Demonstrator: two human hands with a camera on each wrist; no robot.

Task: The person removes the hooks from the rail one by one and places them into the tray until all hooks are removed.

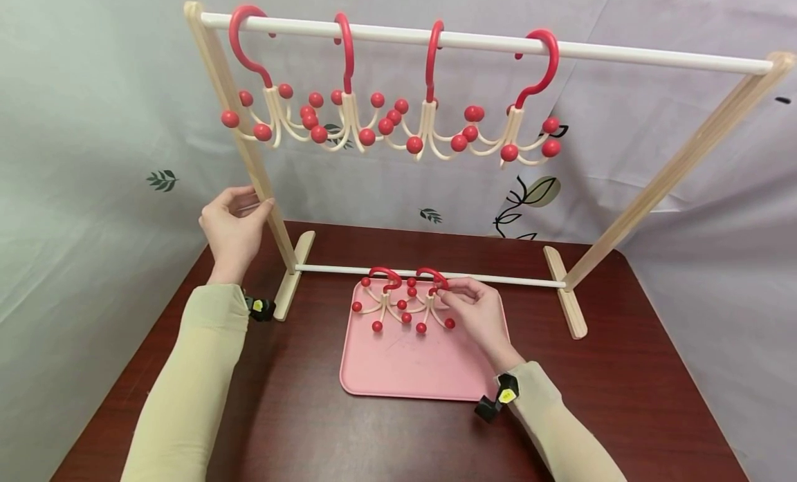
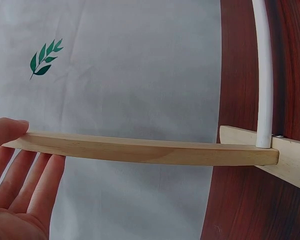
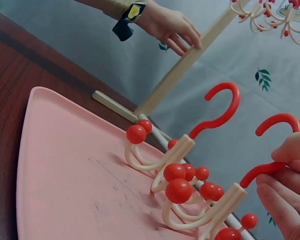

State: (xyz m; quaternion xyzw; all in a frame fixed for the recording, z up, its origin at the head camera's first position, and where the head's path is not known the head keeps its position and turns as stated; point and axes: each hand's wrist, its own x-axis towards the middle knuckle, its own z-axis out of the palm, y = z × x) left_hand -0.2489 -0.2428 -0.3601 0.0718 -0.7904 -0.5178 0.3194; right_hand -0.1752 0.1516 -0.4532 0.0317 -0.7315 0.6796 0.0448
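My left hand (image 1: 232,226) holds the wooden left post (image 2: 150,151) of a rack, thumb on one side and fingers on the other. With my right hand (image 1: 478,314) I pinch the red hook of a multi-arm hanger (image 1: 430,302); its pale curved arms end in red balls. That hanger is over the far part of a pink tray (image 1: 411,368). Beside it, a second hanger of the same kind (image 1: 385,301) stands hook-up on the tray. In the right wrist view, the thumb and fingers meet on the held hook (image 3: 252,172), partly covering it.
Several like hangers (image 1: 350,115) hang by red hooks from the rack's white top rod (image 1: 654,57). A white lower rod (image 1: 517,281) runs behind the tray. Wooden feet (image 1: 565,295) carry the rack on the dark table (image 1: 299,413). Patterned cloth (image 1: 386,198) hangs behind.
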